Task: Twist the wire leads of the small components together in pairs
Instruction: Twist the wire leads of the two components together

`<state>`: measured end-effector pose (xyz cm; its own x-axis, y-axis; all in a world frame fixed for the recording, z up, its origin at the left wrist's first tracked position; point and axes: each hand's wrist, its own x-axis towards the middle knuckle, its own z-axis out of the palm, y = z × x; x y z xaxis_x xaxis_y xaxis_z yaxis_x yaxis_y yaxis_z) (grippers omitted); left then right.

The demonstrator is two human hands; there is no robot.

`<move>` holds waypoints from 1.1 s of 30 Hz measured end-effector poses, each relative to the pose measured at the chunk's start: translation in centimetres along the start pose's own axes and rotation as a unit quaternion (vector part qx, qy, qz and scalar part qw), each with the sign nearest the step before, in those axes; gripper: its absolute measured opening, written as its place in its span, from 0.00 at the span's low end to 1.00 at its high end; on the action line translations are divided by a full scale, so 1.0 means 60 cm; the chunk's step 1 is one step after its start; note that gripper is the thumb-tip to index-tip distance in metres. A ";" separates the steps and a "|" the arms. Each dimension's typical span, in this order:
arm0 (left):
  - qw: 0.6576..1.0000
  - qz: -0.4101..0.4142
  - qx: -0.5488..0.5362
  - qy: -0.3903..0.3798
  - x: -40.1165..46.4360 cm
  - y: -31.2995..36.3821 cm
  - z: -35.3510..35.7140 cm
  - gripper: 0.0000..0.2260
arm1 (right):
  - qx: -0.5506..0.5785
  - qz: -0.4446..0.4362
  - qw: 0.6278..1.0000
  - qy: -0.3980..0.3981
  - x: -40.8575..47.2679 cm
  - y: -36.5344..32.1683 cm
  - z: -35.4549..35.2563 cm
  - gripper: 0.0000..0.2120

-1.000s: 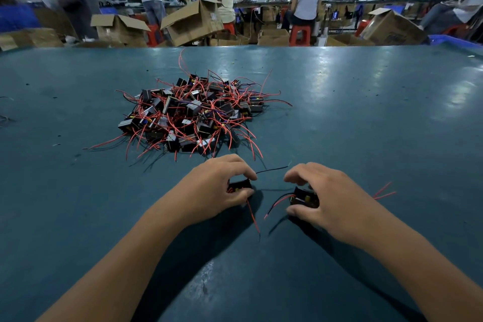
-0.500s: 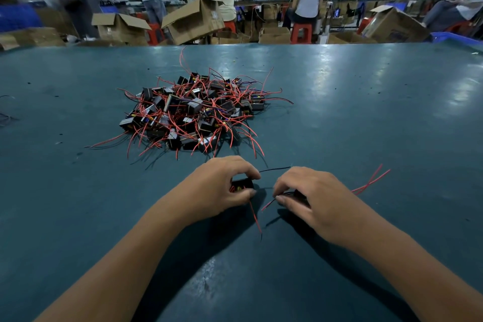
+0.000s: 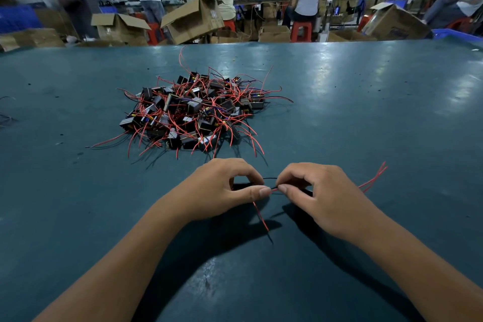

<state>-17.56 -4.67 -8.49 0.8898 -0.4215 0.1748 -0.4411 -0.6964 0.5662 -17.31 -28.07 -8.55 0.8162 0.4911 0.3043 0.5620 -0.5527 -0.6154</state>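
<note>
The left hand (image 3: 222, 187) and right hand (image 3: 317, 191) pinch two wire leads (image 3: 273, 189) at six o'clock, ready to twist.

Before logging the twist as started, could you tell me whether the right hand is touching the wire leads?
Touching: the head view shows the right hand pinching the wire leads.

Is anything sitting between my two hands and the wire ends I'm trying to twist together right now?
Nothing visible does. The left hand and right hand meet fingertip to fingertip, pinching the wire leads between them. The pile of components lies farther back on the table, apart from both hands.
</note>
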 end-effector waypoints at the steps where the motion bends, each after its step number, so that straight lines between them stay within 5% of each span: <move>1: 1.000 0.002 -0.004 -0.005 0.000 0.001 0.000 0.16 | 0.006 0.003 1.000 0.003 0.000 0.001 0.000 0.05; 8: 0.999 0.025 -0.017 -0.015 0.004 0.014 0.009 0.04 | 0.015 0.013 1.000 0.019 -0.002 0.002 0.004 0.06; 17: 1.000 0.020 0.013 -0.005 0.003 0.005 0.006 0.02 | 0.045 0.017 0.994 0.102 0.000 -0.010 0.003 0.06; 25: 1.000 0.015 0.010 0.005 0.005 -0.001 0.008 0.03 | -0.005 -0.027 0.999 0.034 0.001 -0.010 0.009 0.04; 33: 1.000 0.011 0.006 0.005 0.006 -0.007 0.008 0.03 | -0.001 -0.004 0.996 0.085 0.000 -0.004 0.012 0.06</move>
<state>-17.11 -4.81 -9.09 0.8808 -0.4309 0.1960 -0.4622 -0.6932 0.5530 -17.55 -27.48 -8.91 0.8229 0.3744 0.4275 0.5682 -0.5509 -0.6113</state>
